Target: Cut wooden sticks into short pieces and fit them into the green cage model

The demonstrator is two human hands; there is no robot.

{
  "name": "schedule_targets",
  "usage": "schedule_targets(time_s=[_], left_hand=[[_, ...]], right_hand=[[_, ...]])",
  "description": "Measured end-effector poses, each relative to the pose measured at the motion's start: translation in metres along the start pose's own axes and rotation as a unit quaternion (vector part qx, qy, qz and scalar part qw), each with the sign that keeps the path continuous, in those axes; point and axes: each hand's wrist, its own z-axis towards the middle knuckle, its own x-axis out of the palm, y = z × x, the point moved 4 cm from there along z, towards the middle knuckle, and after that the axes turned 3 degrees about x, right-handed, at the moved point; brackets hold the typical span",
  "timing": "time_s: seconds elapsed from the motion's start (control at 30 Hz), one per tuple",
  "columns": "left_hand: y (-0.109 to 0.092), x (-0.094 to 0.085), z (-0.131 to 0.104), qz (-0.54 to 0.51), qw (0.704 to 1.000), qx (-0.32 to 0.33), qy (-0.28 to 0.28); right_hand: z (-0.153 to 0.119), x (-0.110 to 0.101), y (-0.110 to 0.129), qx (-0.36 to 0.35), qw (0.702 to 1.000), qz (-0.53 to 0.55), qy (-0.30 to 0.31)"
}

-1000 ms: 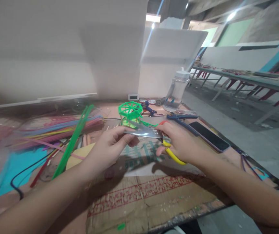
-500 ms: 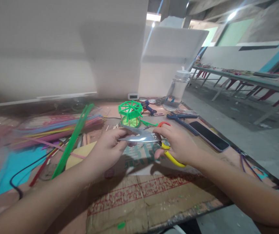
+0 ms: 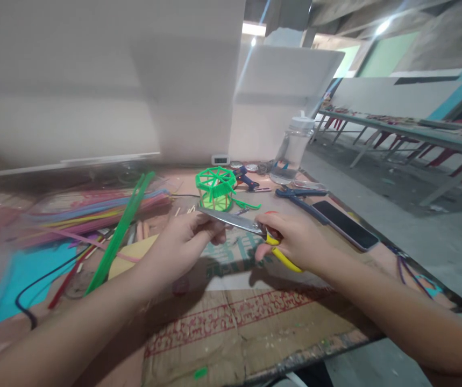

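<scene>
My right hand is wrapped round the yellow and orange handles of a pair of scissors, whose blades point left and lie close together. Their tips reach over the fingers of my left hand. Those fingers are curled and pressed together near the blades; whatever they pinch is too small or hidden to name. Just behind the blades stands a round green frame with thin upright sticks and a yellow-green base. A green strip lies to its right.
Green pipe cleaners, coloured bundles and a blue sheet lie left. A glue gun, water bottle, blue-handled tool and phone are behind and right. Cardboard covers the front.
The scissor blades have moved from apart to nearly together, and the handles have drawn closer. The fingers of my left hand have curled in slightly under the blades.
</scene>
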Motion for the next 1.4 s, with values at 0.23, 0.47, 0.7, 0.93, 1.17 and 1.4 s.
schedule_targets(time_s=[0.23, 0.47, 0.7, 0.93, 1.17, 1.4], left_hand=[[0.0050, -0.0017, -0.0004, -0.032, 0.999, -0.001, -0.018], [0.0026, -0.0002, -0.0011, -0.035, 0.999, -0.026, -0.004], [-0.0026, 0.0002, 0.0004, -0.034, 0.999, -0.019, -0.028], [-0.0006, -0.0013, -0.0006, -0.009, 0.999, -0.019, -0.037], [0.0014, 0.0006, -0.0004, -0.030, 0.999, -0.034, -0.031], [0.0020, -0.0004, -0.0003, -0.035, 0.999, -0.022, -0.015]], right_hand=[[0.0055, -0.0068, -0.0029, 0.024, 0.999, 0.018, -0.010], [0.0033, 0.0006, 0.0000, 0.001, 1.000, -0.021, 0.007], [0.0030, 0.0015, 0.0016, -0.009, 1.000, -0.023, 0.009], [0.0014, 0.0007, 0.0018, -0.004, 1.000, -0.027, 0.011], [0.0007, -0.0009, 0.0008, 0.013, 0.999, -0.027, 0.032], [-0.0007, -0.0017, -0.0042, 0.050, 0.999, 0.012, 0.001]])
